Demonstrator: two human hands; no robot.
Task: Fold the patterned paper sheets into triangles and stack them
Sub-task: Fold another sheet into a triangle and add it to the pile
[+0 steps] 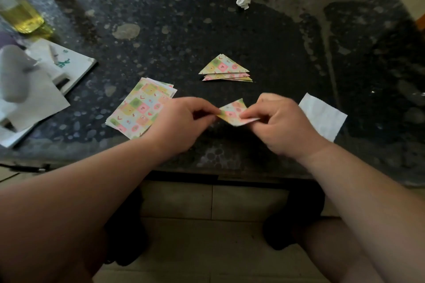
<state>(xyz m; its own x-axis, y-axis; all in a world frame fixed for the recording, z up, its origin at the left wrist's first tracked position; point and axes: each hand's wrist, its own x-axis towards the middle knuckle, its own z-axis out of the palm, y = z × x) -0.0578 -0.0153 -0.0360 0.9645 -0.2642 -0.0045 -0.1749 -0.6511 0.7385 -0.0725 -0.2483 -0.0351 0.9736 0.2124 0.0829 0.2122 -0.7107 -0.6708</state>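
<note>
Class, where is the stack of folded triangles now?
In the head view the stack of folded triangles lies mid-table, beyond the sheet being folded, right of the unfolded patterned sheets, nearer than the crumpled paper ball.

Two hands show, the left hand and the right hand, with one half-folded sheet. The triangles number at least three; the flat sheets are piled too tightly to count. There is one white slip, one paper ball and one bottle.
</note>
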